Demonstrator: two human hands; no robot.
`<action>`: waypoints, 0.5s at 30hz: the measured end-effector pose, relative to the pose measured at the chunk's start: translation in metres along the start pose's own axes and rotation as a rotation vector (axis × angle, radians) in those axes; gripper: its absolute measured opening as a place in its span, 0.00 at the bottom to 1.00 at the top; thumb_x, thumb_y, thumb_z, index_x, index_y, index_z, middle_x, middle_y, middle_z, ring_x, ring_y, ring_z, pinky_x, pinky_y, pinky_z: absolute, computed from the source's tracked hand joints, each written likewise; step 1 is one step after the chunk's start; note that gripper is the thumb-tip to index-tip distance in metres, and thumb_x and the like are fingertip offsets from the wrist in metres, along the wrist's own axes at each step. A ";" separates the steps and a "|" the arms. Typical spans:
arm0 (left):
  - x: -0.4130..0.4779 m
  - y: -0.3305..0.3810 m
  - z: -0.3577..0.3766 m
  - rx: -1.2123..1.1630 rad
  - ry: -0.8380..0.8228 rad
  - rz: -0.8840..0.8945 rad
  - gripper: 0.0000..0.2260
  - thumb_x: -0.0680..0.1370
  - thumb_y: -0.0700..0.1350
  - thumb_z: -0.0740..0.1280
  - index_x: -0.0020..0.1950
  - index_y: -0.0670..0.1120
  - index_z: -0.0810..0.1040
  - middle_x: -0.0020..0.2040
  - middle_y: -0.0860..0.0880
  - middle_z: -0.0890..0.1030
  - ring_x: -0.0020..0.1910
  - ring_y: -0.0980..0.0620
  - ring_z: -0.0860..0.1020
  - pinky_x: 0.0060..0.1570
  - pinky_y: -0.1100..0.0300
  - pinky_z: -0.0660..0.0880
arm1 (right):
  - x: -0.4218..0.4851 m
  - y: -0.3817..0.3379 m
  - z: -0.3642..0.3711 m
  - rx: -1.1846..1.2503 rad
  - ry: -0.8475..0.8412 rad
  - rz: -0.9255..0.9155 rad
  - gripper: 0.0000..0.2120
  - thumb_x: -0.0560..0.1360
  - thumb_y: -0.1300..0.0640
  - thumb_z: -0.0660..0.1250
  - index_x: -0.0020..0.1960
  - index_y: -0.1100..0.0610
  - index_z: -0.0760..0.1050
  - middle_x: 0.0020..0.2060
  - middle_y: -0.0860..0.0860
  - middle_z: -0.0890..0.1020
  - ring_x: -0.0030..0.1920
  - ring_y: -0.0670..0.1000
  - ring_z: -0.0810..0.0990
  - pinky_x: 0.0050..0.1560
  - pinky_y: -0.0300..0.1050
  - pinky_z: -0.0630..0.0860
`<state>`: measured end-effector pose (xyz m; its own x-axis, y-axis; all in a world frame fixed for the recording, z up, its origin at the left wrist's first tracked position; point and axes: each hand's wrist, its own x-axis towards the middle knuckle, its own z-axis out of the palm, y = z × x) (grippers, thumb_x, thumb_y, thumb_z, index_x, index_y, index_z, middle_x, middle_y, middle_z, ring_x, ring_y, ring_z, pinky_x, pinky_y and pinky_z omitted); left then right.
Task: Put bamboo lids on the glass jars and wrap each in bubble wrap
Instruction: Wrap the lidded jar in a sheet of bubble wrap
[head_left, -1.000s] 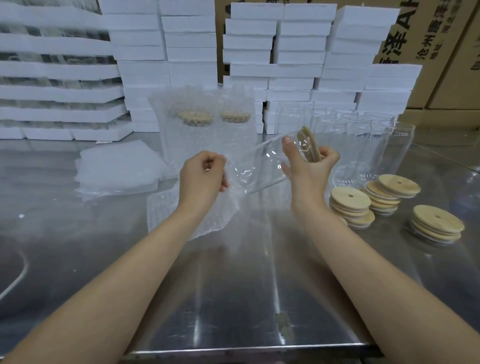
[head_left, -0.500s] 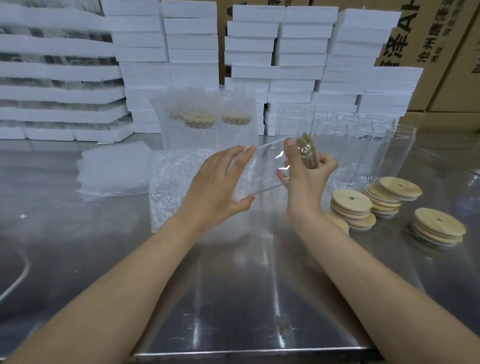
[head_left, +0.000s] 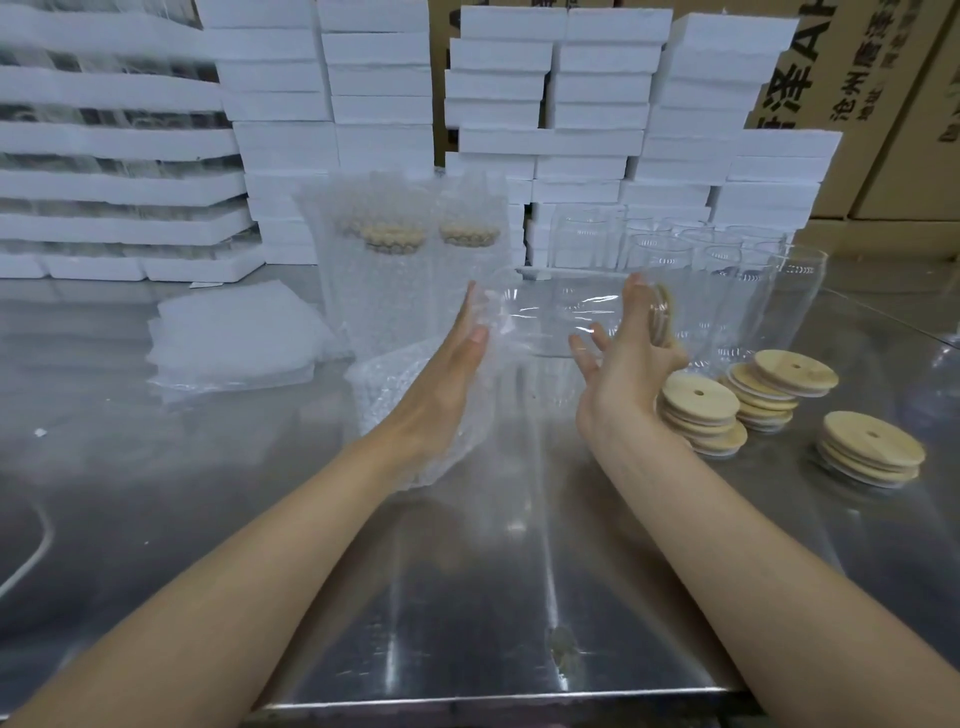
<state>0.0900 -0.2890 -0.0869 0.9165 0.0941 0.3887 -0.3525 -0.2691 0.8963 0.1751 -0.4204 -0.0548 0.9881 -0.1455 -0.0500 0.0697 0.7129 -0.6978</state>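
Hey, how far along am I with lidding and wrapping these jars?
Done: at least two wrapped jars stand at the back, lids showing through. In hand: a lidded jar, unwrapped, sideways between left hand and right hand, with a bubble wrap sheet beside it. Left: several bare glasses and three lid stacks.

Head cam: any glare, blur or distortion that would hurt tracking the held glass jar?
Head view: white glare streaks cross the clear glass jar, its outline faint; head view again, the shiny steel table is streaked with bright reflections; the wide lens tilts and bows the white foam box stacks at left; no heavy motion blur.
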 end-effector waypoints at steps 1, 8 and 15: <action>0.000 0.000 0.000 0.041 -0.034 0.020 0.36 0.73 0.71 0.59 0.73 0.70 0.42 0.75 0.72 0.47 0.72 0.74 0.50 0.71 0.65 0.49 | -0.002 0.001 0.001 -0.001 -0.019 -0.021 0.23 0.71 0.47 0.74 0.53 0.50 0.61 0.48 0.43 0.76 0.51 0.51 0.81 0.40 0.44 0.82; 0.000 0.001 -0.005 0.526 0.102 0.224 0.44 0.76 0.52 0.69 0.77 0.55 0.37 0.78 0.55 0.48 0.75 0.64 0.51 0.67 0.77 0.51 | -0.016 -0.001 0.002 -0.150 -0.141 -0.240 0.24 0.70 0.49 0.75 0.48 0.48 0.59 0.57 0.51 0.75 0.58 0.53 0.79 0.55 0.54 0.80; -0.002 0.018 0.003 0.973 0.255 0.405 0.44 0.68 0.62 0.69 0.77 0.45 0.57 0.73 0.46 0.68 0.68 0.49 0.69 0.63 0.58 0.68 | -0.044 0.018 0.000 -0.440 -0.324 -0.374 0.25 0.69 0.55 0.77 0.47 0.47 0.59 0.53 0.54 0.72 0.48 0.49 0.77 0.53 0.46 0.75</action>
<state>0.0820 -0.2968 -0.0723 0.6601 -0.0065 0.7511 -0.2159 -0.9594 0.1815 0.1326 -0.4012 -0.0657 0.9042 -0.0664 0.4220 0.4217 0.2970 -0.8567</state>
